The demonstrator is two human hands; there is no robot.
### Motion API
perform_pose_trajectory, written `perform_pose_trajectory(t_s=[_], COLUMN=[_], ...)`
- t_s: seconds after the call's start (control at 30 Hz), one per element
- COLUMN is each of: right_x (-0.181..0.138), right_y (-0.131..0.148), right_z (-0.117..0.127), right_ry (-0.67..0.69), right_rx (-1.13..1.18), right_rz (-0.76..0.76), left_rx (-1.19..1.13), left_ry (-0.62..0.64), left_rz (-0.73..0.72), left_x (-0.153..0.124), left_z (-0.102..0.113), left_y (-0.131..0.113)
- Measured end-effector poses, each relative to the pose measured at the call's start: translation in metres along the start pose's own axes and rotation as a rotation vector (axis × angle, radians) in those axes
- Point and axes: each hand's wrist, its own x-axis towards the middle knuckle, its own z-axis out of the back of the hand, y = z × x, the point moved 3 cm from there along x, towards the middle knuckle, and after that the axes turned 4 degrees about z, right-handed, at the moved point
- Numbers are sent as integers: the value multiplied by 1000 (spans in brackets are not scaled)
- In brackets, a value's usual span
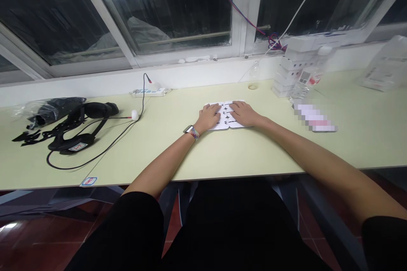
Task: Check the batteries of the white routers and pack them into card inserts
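Two white rounded-corner panels (224,125) lie flat side by side on the table, meeting at a seam like an opened booklet. Black letter-like marks and star shapes run down the middle, with short dark lines beside them. My left hand (210,117), wearing a watch with a multicoloured band (193,131), rests on the left panel with its fingers spread. On the right panel lies my right hand (244,113), palm down and fingers apart. Both hands hide the outer parts of the panels.
At left on the pale table (152,148) lie a black headset (78,135), its cable and a dark plastic-wrapped bundle (54,112). A power strip (151,92) sits near the wall. To the right are stacked white boxes (286,74), a bottle (307,78) and a blurred flat item (314,116).
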Motion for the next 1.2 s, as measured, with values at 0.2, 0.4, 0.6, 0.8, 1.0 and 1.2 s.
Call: perform_pose_trajectory(t_s=[0.2, 0.4, 0.6, 0.8, 1.0, 1.2], right_x=[-1, -2, 0, 1, 2, 2], right_y=[-1, 0, 1, 1, 1, 1], right_z=[-1, -2, -2, -2, -2, -2], right_ry=[-12, -22, -20, -22, -18, -3], right_rx=[4, 15, 15, 8, 6, 12], right_rz=[6, 1, -24, -24, -7, -7], left_rx=[-3, 1, 7, 3, -17, -29], left_ry=[0, -7, -3, 7, 9, 7], left_rz=[-5, -11, -6, -4, 2, 5], left_x=[0, 2, 1, -2, -1, -1], left_z=[-1, -2, -1, 0, 0, -1], left_y=[1, 4, 3, 1, 2, 3])
